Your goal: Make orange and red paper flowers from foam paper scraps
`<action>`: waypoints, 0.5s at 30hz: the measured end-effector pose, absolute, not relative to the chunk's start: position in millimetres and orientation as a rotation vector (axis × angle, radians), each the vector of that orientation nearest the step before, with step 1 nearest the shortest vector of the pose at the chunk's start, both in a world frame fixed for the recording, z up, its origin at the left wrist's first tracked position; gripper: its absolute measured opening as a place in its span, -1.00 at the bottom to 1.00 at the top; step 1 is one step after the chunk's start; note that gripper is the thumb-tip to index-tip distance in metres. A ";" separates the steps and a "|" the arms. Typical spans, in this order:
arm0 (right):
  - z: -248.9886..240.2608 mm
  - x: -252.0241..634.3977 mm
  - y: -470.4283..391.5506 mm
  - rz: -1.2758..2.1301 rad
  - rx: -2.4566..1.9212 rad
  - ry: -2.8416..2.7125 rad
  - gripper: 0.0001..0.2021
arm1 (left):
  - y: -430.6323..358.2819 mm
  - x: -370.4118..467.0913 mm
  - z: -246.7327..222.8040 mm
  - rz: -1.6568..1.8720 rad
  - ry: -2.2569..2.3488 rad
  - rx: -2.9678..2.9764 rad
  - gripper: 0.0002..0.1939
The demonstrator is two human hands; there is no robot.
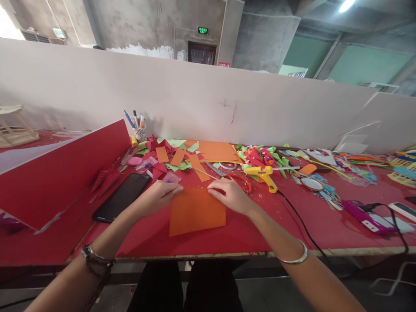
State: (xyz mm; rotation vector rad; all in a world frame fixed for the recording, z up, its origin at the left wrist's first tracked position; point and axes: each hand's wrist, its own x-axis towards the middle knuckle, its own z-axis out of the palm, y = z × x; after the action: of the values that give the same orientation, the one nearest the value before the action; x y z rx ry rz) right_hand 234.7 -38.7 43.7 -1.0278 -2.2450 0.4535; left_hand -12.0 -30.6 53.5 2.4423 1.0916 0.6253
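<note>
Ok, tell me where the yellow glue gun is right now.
In the head view, the yellow glue gun lies on the red table, right of centre, just beyond the right hand and beside the orange-handled scissors.

Red-topped worktable, bearing directly upon its surface a black phone, a patterned pen cup, scattered red, green and orange paper pieces, red-handled scissors, a yellow glue gun, a round white-faced object and a magenta power strip.
</note>
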 end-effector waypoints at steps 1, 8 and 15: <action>43.7 232.6 -38.0 0.530 -1.044 -2.221 -0.81 | -31.5 -13.3 53.8 0.678 1.074 2.365 -0.63; 20.0 227.0 -22.9 0.865 -1.147 -1.829 -0.74 | -40.3 -16.1 40.9 0.693 0.912 1.837 -0.60; 20.3 205.1 -36.1 0.121 -1.139 -1.900 -0.79 | -39.4 15.8 23.9 0.905 1.267 1.978 -0.70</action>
State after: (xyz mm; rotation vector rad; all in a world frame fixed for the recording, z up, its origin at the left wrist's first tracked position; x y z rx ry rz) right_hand 205.1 -36.1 20.3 -1.1388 -1.9000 0.1206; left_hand 15.8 -39.4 23.9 1.9784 1.2672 0.9049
